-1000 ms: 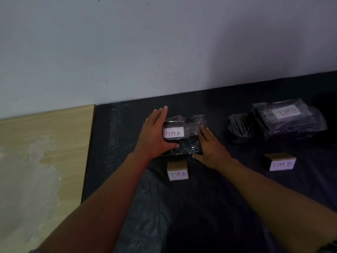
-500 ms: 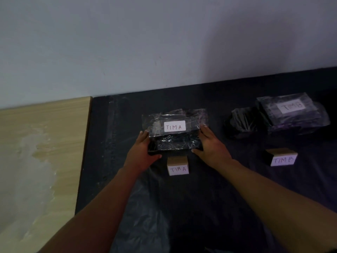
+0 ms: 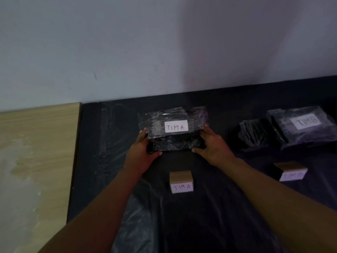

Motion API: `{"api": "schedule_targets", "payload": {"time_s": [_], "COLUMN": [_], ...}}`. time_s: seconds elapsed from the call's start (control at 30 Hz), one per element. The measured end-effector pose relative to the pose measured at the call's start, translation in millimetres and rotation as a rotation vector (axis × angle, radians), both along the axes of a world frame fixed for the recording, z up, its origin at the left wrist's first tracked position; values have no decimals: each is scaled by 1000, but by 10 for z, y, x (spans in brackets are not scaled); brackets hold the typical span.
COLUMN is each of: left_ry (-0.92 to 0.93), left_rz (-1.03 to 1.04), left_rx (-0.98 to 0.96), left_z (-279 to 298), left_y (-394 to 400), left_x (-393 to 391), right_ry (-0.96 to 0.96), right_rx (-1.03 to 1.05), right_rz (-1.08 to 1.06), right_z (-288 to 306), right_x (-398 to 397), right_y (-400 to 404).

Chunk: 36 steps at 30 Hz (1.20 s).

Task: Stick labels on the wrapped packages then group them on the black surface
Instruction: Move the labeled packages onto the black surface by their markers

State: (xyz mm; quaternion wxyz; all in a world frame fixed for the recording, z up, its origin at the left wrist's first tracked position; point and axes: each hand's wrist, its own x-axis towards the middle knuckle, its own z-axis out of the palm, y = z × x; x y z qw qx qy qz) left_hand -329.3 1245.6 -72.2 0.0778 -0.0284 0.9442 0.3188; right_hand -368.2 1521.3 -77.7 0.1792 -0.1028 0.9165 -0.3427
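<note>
Head camera, looking forward and down in dim light. Largest in view is the pale grey-white wall point(image 3: 164, 42) filling the upper half. Below it lies the black plastic-covered surface point(image 3: 200, 225), running from the centre to the right edge, with a light wooden tabletop point(image 3: 36, 152) beside it on the left.

Both my bare forearms reach in from the bottom. Between my hands, near the middle of the black surface, is a stack of black packages wrapped in clear film point(image 3: 173, 132); the top one carries a white paper label reading "TIMA" point(image 3: 176, 126). My left hand point(image 3: 144, 152) grasps the stack's left end, thumb curled along the near bottom edge and fingers round the side. My right hand point(image 3: 211, 147) grasps the right end the same way, thumb along the near edge, fingers up the side.

Well apart, toward the right edge, rests a second black film-wrapped package with a white label reading "TIMB" point(image 3: 302, 128). Touching its left side is a smaller crumpled black film-wrapped bundle point(image 3: 249, 134), with no label that I can make out.

Nearer me stand two small tan wooden blocks. One block with a white "TIMA" label on its front point(image 3: 181, 181) sits just in front of the stack I hold. The other block with a blurred white label point(image 3: 291, 171) sits in front of the right-hand package.
</note>
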Motion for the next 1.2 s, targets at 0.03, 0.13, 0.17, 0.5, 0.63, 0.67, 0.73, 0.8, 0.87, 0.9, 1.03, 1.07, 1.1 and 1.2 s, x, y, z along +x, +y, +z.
{"api": "schedule_targets", "payload": {"time_s": [0.03,0.13,0.17,0.5,0.63,0.67,0.73,0.8,0.87,0.9,1.03,1.07,1.1,1.2], "left_ry": [-2,-8,-16,-79,-95,-96,-96,-92,-86,-81,-67,-65,-63,-91], "left_rz": [5,27,37,52,76,84,93,88,84,84,99,110,117,126], "left_rx": [-2,-27,-30,-75,-146,-141,-123,-109,-76,-67,-103,-119,-134,-216], "left_z": [11,49,71,237,291,291,293,300,295,312,400,447,509,647], "left_y": [-11,-35,-37,-69,-80,-79,-76,-64,-52,-39,-10,5,26,131], "left_x": [-51,-234,-298,-810,-913,-916,-903,-870,-828,-798,-646,-596,-538,-419], "right_ry": [-1,-8,-10,-13,-18,-18,-13,-19,-29,-24,79,99,112,134], "right_rx": [-14,-33,-33,-24,-10,-10,-6,4,16,22,44,65,89,114], "right_rz": [1,-2,-1,-25,-39,-38,-35,-39,-37,-38,-55,-71,-86,-124], "right_z": [13,33,43,14,-49,-55,-35,21,91,134,273,322,382,536], "right_x": [-58,-252,-309,-732,-759,-758,-760,-761,-756,-742,-646,-602,-545,-411], "right_y": [-11,-54,-71,-172,-183,-183,-195,-220,-253,-265,-247,-230,-212,-171]}}
